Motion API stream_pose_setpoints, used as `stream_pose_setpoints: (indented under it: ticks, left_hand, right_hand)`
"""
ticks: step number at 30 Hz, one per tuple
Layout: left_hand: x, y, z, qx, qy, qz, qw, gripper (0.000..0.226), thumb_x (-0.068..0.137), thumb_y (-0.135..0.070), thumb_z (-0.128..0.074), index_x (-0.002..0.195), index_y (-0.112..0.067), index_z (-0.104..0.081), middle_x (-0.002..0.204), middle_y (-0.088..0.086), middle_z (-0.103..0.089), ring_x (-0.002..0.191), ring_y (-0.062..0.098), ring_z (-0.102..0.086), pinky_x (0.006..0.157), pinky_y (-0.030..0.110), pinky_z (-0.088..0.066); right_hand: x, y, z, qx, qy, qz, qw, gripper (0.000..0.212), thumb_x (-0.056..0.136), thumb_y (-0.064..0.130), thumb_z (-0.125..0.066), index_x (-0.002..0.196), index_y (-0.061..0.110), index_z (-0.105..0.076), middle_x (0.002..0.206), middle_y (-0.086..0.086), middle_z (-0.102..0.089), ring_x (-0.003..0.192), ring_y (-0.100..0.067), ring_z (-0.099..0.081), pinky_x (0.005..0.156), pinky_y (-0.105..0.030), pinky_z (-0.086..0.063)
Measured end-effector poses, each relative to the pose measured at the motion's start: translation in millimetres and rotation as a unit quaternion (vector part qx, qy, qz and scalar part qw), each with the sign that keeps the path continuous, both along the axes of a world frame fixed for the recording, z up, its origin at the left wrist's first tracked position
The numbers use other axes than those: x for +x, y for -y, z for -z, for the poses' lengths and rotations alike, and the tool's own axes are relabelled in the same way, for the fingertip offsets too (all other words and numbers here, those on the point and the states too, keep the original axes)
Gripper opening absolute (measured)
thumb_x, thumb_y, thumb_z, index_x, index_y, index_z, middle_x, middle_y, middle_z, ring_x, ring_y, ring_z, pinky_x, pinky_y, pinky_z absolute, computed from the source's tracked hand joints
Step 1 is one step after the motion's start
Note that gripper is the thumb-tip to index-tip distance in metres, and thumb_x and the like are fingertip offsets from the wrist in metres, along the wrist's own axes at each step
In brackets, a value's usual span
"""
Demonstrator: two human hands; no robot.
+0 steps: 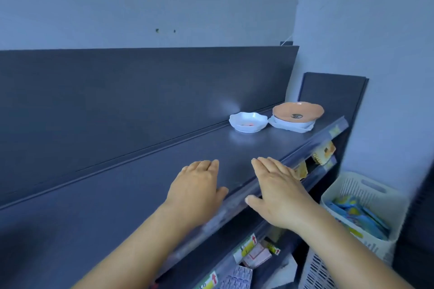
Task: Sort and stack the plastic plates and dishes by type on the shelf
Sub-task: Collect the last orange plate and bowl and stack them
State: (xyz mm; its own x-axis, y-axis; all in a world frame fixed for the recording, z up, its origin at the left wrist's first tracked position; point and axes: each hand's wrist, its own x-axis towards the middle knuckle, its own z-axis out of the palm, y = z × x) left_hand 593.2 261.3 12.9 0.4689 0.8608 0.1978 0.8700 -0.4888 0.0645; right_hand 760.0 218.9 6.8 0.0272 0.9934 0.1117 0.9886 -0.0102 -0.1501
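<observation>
A dark shelf top (131,185) runs from lower left to upper right. At its far right end sits a small white scalloped dish (248,121). Beside it, further right, an orange plate (297,112) rests on top of white dishes (291,125). My left hand (198,186) lies flat on the shelf near its front edge, fingers together, holding nothing. My right hand (278,189) lies flat close beside it over the front edge, also holding nothing. Both hands are well short of the dishes.
Lower shelves (249,251) below the front edge hold small packets and price labels. A cream plastic basket (359,209) with blue packets stands at the lower right. A dark back panel (141,91) rises behind the shelf, and a wall closes the right side.
</observation>
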Motion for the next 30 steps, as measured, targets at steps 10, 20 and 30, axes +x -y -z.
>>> stream_pose_setpoints:
  ticks: [10, 20, 30]
  left_hand:
    - [66, -119, -6, -0.015, -0.002, 0.054, 0.998, 0.064, 0.099, -0.043, -0.038, 0.152, -0.012, -0.02, 0.153, 0.002, -0.033, 0.142, 0.02, -0.028, 0.116, 0.031, -0.023]
    - [123, -212, 6, -0.053, 0.005, 0.029, 0.998, 0.063, 0.098, -0.045, -0.037, 0.149, -0.01, -0.025, 0.147, 0.006, -0.04, 0.136, 0.023, -0.037, 0.108, 0.034, -0.034]
    - [176, -306, 28, -0.104, 0.056, -0.095, 0.988, 0.049, 0.097, -0.047, -0.036, 0.126, -0.007, -0.044, 0.128, 0.009, -0.051, 0.121, 0.028, -0.047, 0.089, 0.037, -0.045]
  right_hand:
    - [63, -84, -5, 0.002, 0.006, 0.093, 0.996, 0.079, 0.095, 0.047, -0.046, 0.154, 0.018, -0.002, 0.161, 0.004, -0.003, 0.148, -0.017, 0.0, 0.12, -0.035, -0.005]
    - [133, -152, -3, -0.004, -0.012, 0.151, 0.988, 0.074, 0.095, 0.046, -0.044, 0.153, 0.016, -0.009, 0.159, 0.0, -0.015, 0.146, -0.021, -0.012, 0.117, -0.034, -0.014]
    - [230, -237, 2, 0.034, -0.055, 0.219, 0.974, 0.062, 0.096, 0.041, -0.046, 0.145, 0.009, -0.026, 0.15, -0.005, -0.03, 0.134, -0.028, -0.029, 0.106, -0.036, -0.033]
